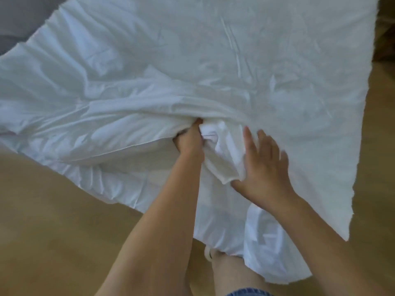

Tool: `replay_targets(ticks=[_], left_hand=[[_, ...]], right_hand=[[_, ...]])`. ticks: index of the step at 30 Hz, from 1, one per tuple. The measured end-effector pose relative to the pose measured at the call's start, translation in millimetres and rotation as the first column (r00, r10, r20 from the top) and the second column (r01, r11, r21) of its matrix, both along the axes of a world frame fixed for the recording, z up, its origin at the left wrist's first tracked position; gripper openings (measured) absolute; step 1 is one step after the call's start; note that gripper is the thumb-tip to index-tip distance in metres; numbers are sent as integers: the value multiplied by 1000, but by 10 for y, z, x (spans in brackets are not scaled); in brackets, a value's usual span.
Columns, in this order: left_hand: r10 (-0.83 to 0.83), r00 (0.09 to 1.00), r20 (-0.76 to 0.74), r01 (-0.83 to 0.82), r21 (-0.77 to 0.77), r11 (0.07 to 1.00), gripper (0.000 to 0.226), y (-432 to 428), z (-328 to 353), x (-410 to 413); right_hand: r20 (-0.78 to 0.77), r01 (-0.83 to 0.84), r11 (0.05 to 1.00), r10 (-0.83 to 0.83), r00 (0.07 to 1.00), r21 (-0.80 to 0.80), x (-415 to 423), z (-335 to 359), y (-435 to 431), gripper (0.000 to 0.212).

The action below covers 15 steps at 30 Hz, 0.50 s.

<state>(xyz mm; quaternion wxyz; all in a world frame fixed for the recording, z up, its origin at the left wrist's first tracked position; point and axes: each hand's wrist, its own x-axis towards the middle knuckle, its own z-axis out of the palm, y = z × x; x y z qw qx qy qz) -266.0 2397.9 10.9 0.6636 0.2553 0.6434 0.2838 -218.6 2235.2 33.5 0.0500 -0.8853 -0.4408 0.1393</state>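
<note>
Across most of the view lay one white duvet (192, 60), rumpled and spread over the wood floor (53, 210). One corner pointed to the near right. The right edge ran from the far right down to that corner, and the left edge slanted from the far side toward the near left. The true long axis could not be told, since the cloth ran out of the frame at the far and left sides. The near middle part was bunched into folds and hung down over the person's leg (230, 272).

One grey padded surface (19, 22) showed at the far left, with the duvet's edge over it.

There were two hands, both at the near middle of the duvet. The left hand (189, 142) was curled tight and gripped a gathered fold. The right hand (265, 167) lay just right of it, fingers straight and spread flat on the cloth, holding nothing, thumb beside a hanging fold.

One white shoe (207, 254) peeked out below the duvet.
</note>
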Motion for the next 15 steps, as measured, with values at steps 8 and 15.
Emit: replay_targets(ticks=[8, 15], left_hand=[[71, 947, 315, -15, -176, 984, 23, 142, 52, -147], [487, 714, 504, -347, -349, 870, 66, 724, -500, -765]], right_hand=[[195, -267, 959, 280, 940, -92, 171, -203, 1211, 55], [-1, -34, 999, 34, 999, -37, 499, -400, 1374, 6]])
